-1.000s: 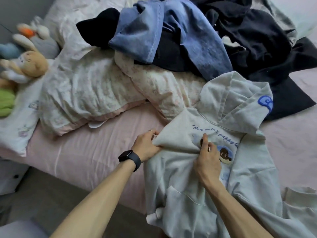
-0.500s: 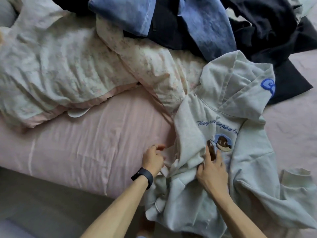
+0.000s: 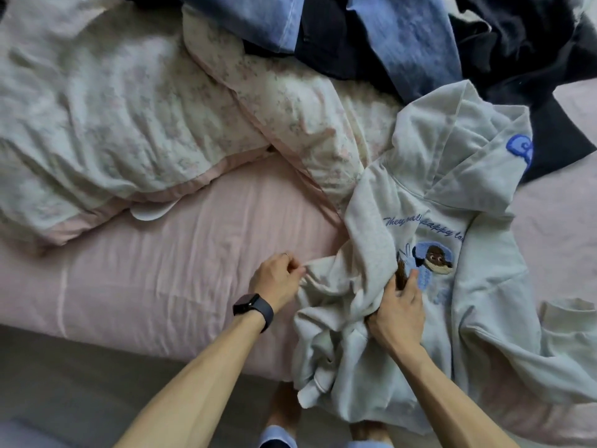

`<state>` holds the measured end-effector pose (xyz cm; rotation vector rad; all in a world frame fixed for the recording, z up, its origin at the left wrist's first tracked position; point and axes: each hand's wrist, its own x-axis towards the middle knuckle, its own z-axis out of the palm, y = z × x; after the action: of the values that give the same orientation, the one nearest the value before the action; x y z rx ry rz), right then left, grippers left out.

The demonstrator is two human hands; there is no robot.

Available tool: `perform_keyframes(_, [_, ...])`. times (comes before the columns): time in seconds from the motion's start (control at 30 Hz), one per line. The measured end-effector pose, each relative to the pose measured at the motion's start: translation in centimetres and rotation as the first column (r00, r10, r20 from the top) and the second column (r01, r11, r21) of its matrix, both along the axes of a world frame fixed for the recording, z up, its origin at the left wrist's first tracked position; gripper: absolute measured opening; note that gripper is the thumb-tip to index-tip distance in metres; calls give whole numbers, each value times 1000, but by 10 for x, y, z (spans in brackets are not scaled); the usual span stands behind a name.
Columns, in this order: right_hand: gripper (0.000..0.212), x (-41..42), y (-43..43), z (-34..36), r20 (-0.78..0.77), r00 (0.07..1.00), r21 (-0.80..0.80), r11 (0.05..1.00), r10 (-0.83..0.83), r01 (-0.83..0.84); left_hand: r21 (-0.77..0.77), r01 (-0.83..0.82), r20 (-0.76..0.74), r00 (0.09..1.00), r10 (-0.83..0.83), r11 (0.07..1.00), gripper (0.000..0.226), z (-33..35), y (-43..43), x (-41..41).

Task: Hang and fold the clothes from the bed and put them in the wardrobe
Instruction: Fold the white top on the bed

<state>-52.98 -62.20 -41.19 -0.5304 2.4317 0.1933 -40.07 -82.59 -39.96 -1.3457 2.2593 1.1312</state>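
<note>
L fingers [image 3: 292, 270] pinch hoodie [image 3: 484, 286] edge; R fingers [image 3: 413, 281] grip its bunched middle, on bed [image 3: 161, 270]

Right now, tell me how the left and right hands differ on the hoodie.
The left hand pinches the hoodie's edge over the pink sheet; the right hand grips bunched fabric by the chest print. The left wrist wears a watch; the right is bare. Both hold the hoodie.

One hoodie [image 3: 478, 318], one duvet [image 3: 113, 124], one wristwatch [image 3: 253, 307], perhaps two denim garments [image 3: 410, 37].
</note>
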Motion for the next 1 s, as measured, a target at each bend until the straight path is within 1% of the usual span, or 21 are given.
perform_keyframes(0.1, [81,5,-10,2,-6,998,68,996,59,-58,-220,-191,-147,976,161,957,13,28,-28,10])
perform_keyframes(0.2, [83,14,-26,4,-25,992,55,991,125,-124,-365,-490,-363,858,364,792,11,58,-66,19])
perform_keyframes(0.23, [87,17,-32,3,-12,988,50,987,153,-152,-400,-553,-432,817,383,731,10,67,-80,23])
perform_keyframes(0.27, [90,22,-38,1,23,983,55,982,181,-182,-449,-568,-472,806,357,690,8,73,-92,27])
perform_keyframes(0.3, [89,27,-42,-2,63,977,60,976,204,-207,-507,-537,-477,826,299,674,7,76,-100,32])
perform_keyframes(0.37, [81,35,-49,-9,109,968,74,970,224,-233,-594,-379,-364,913,183,710,8,73,-105,43])
perform_keyframes(0.43, [74,40,-54,-12,103,970,103,968,218,-228,-544,-180,-135,983,126,819,13,58,-102,54])
perform_keyframes(0.47, [72,43,-59,-11,90,969,114,964,232,-241,-446,-83,7,995,96,891,20,47,-100,63])
perform_keyframes(0.5, [69,43,-63,-9,79,965,110,960,250,-258,-292,-21,128,990,61,956,29,37,-98,68])
perform_keyframes(0.53, [67,45,-69,-6,69,960,90,957,270,-276,-115,-10,208,978,34,993,36,27,-96,75])
perform_keyframes(0.57, [63,47,-76,-2,56,955,53,954,292,-295,48,-56,237,971,43,997,42,18,-95,80])
perform_keyframes(0.6, [60,48,-83,3,33,948,11,948,317,-318,161,-138,224,969,100,977,45,12,-93,84])
perform_keyframes(0.63, [59,48,-91,8,4,941,-42,941,337,-337,221,-232,184,964,193,947,43,4,-90,87])
perform_keyframes(0.7, [63,48,-111,19,-61,939,-192,919,339,-344,210,-425,57,904,423,881,33,-9,-85,87])
perform_keyframes(0.77, [65,45,-133,27,-179,924,-386,840,337,-381,114,-619,-66,776,627,777,31,-18,-88,86])
perform_keyframes(0.8, [66,43,-145,30,-250,907,-464,780,339,-420,59,-677,-90,728,679,734,35,-21,-91,86])
perform_keyframes(0.83, [69,40,-159,32,-299,888,-516,723,350,-459,13,-695,-83,716,693,719,43,-24,-95,86])
perform_keyframes(0.87, [75,38,-173,34,-317,869,-536,684,380,-495,-19,-672,-50,740,671,740,56,-27,-101,87])
perform_keyframes(0.93, [92,35,-200,33,-281,831,-486,675,481,-555,-51,-557,33,829,558,829,81,-36,-112,85])
perform_keyframes(0.97, [99,33,-212,31,-251,802,-424,683,543,-595,-47,-511,41,857,513,858,83,-40,-119,84])
perform_keyframes(1.0, [106,31,-221,26,-223,767,-349,685,602,-639,-25,-496,17,868,497,868,77,-44,-125,83])
